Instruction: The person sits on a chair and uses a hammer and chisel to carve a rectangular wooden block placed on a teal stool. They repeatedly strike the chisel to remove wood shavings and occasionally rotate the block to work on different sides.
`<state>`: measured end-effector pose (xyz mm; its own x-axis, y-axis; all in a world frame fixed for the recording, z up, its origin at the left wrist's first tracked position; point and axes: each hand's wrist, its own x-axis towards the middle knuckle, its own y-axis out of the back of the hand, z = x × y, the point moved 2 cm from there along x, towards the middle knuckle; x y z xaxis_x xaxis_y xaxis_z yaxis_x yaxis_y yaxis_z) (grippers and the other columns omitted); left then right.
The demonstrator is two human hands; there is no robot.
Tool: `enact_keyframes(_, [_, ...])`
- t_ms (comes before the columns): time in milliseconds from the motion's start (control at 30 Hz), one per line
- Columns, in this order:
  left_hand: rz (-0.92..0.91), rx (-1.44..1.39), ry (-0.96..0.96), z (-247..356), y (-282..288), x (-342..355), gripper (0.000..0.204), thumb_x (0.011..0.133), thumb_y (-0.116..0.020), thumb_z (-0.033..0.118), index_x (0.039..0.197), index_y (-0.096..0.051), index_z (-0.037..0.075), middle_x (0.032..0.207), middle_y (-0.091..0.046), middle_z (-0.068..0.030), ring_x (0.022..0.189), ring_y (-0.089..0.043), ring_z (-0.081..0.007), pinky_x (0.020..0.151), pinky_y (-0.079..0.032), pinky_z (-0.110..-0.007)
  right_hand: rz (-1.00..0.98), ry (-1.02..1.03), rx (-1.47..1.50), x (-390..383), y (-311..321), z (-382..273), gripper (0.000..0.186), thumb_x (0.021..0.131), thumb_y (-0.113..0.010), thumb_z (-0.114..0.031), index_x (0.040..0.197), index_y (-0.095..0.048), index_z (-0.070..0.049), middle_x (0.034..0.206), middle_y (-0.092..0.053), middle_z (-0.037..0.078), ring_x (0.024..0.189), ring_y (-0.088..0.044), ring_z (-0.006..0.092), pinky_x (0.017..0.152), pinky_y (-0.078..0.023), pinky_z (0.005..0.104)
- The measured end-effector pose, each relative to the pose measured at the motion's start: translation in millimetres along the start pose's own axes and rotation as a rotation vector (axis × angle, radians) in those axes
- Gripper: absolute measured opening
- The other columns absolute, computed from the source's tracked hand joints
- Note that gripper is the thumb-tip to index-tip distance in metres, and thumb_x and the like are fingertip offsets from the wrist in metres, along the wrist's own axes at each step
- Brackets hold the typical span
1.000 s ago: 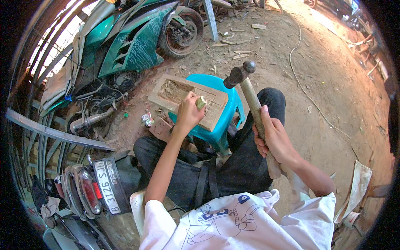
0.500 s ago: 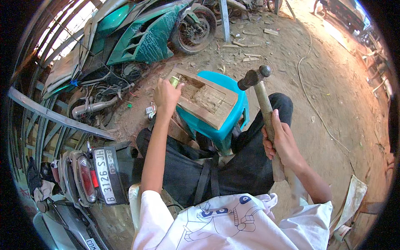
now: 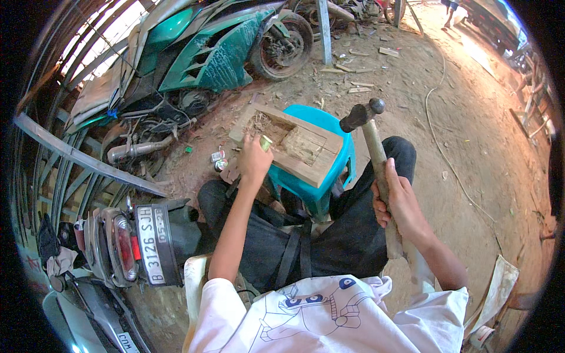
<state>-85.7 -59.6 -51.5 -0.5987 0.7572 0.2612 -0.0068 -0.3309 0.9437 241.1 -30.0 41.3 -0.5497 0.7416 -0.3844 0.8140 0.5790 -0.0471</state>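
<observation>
A thick wooden block (image 3: 319, 170) with a rectangular recess cut into its top lies on a teal plastic stool (image 3: 348, 156). Rough torn wood and chips fill part of the recess. My left hand (image 3: 255, 163) is closed around a chisel (image 3: 266, 142) at the near left edge of the block; only its yellow-green handle end shows, the blade is hidden. In my right hand (image 3: 397, 203) is a ball-peen hammer (image 3: 373, 141), gripped by its wooden handle. The hammer's dark head is raised to the right of the stool, apart from block and chisel.
A green motorcycle (image 3: 215, 62) stands at the far left, and another vehicle's rear end (image 3: 120, 247) is close on my left. Small cans (image 3: 219, 160) sit on the ground left of the stool. A cable (image 3: 456, 159) runs along the dirt at right. A person's leg (image 3: 450, 15) shows far off.
My left hand has moved right and nearer to me with the chisel, from the block's far left end to its near side. The hammer stays raised. The view has shifted slightly.
</observation>
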Motion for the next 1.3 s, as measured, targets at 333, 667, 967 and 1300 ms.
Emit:
enact_keyframes(333, [0.156,-0.092,0.065,24.4,3.9,-41.2,0.034,0.080,-0.062,0.024,0.101,-0.053,-0.001,0.113,-0.050,-0.0192,0.086,-0.062,-0.0369,0.069,-0.053,-0.045,0.009,-0.030,0.008,-0.3,0.8,-0.4,0.058,0.094,-0.025,-0.057,0.068,-0.042,-0.007,0.048,-0.037,0.000,0.036,-0.036,0.0118,0.034,-0.033,0.0277])
enact_keyframes(667, [0.112,-1.684,-0.013,47.2,104.2,16.1,0.038,0.089,-0.058,0.029,0.060,-0.044,0.008,0.043,-0.038,0.0002,0.029,-0.033,-0.0081,0.030,-0.026,-0.024,-0.012,-0.111,-0.018,1.4,-1.9,-2.1,0.053,0.092,-0.039,-0.055,0.070,-0.043,-0.008,0.051,-0.039,-0.001,0.040,-0.038,0.0093,0.038,-0.034,0.0258])
enact_keyframes(967, [-0.016,-1.902,-0.174,34.9,56.9,38.4,0.039,0.091,-0.055,0.025,0.059,-0.039,0.009,0.045,-0.037,0.0006,0.031,-0.033,-0.0067,0.030,-0.024,-0.022,0.043,-0.144,-0.208,6.1,-8.6,4.8,0.040,0.091,-0.053,-0.040,0.069,-0.046,-0.007,0.050,-0.043,-0.002,0.040,-0.042,0.0075,0.037,-0.032,0.0243])
enact_keyframes(1300, [0.029,-2.025,-0.053,15.7,40.9,50.7,0.037,0.091,-0.055,0.026,0.062,-0.040,0.009,0.046,-0.036,0.0009,0.031,-0.031,-0.0067,0.030,-0.023,-0.022,0.113,-0.288,-0.190,19.2,-11.5,12.9,0.034,0.092,-0.056,-0.029,0.069,-0.043,-0.008,0.050,-0.040,-0.004,0.038,-0.039,0.0066,0.034,-0.032,0.0250])
